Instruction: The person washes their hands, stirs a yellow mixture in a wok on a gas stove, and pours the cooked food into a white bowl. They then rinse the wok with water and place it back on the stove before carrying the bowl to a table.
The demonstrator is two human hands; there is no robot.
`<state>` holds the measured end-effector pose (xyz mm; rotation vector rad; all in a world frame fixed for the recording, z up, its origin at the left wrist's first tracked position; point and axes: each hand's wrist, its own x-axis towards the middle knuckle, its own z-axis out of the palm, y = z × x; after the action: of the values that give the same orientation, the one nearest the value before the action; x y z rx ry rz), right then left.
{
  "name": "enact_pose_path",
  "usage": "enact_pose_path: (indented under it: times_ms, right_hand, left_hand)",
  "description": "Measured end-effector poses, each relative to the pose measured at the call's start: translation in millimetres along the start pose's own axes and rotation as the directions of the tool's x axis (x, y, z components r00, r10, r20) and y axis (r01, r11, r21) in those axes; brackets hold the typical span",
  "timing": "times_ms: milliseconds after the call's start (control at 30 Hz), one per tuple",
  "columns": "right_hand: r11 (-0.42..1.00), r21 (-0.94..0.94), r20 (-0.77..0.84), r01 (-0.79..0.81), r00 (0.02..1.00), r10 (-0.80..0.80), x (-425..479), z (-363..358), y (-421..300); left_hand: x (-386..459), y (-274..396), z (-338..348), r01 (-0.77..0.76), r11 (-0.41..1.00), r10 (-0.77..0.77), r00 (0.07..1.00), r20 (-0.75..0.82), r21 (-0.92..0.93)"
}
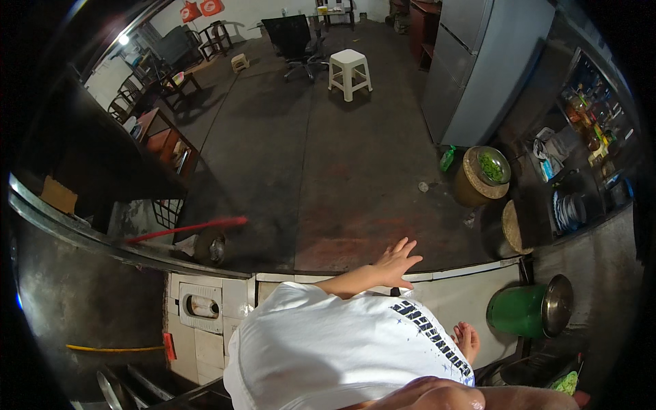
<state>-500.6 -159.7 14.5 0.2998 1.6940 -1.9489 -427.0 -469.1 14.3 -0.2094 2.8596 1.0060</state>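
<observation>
My left hand (398, 264) reaches out over the front of a low pale ledge (353, 277), palm down, with its fingers spread and nothing in them. My right forearm (517, 397) runs along the bottom edge. At its end, my right hand (581, 398) is a small dim patch near a green leafy vegetable (565, 383); its fingers cannot be made out. Between the two arms is my white T-shirt (302, 343), which bears writing. Past its hem shows some bare skin (467, 340), a foot or fingers. A green bucket (515, 310) with a metal lid (557, 306) stands to the right.
Beyond the ledge, a dark floor (256, 154) holds a white plastic stool (349, 69) and an office chair (289, 38). A grey refrigerator (458, 66) stands right, near a jar (469, 187) topped with a bowl of greens (492, 166). Left are a squat toilet (201, 308) and a red pole (187, 230).
</observation>
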Motion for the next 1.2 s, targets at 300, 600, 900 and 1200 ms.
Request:
enact_pose_path:
  times_ms: [300, 600, 900, 1200]
  right_hand:
    - [1.0, 0.026, -0.017, -0.005, 1.0, 0.006, -8.4, -9.1, 11.0]
    - [1.0, 0.019, -0.022, 0.008, 1.0, -0.008, -14.8, -13.0, 6.3]
    - [1.0, 0.02, -0.013, -0.006, 1.0, 0.006, -8.8, -13.9, 6.7]
    - [0.999, 0.036, 0.014, 0.012, 1.0, -0.012, -9.1, -9.8, -1.4]
  left_hand:
    - [7.5, 7.1, 0.7, -0.066, 0.997, 0.068, 0.995, 0.067, -0.034]
    - [5.5, 9.6, 12.0, -0.066, 0.998, 0.068, 0.993, 0.1, -0.023]
    - [7.6, 13.7, 10.4, -0.07, 0.997, 0.071, 0.994, 0.079, -0.02]
    - [9.3, 17.8, 12.3, -0.065, 0.998, 0.065, 0.993, 0.096, -0.006]
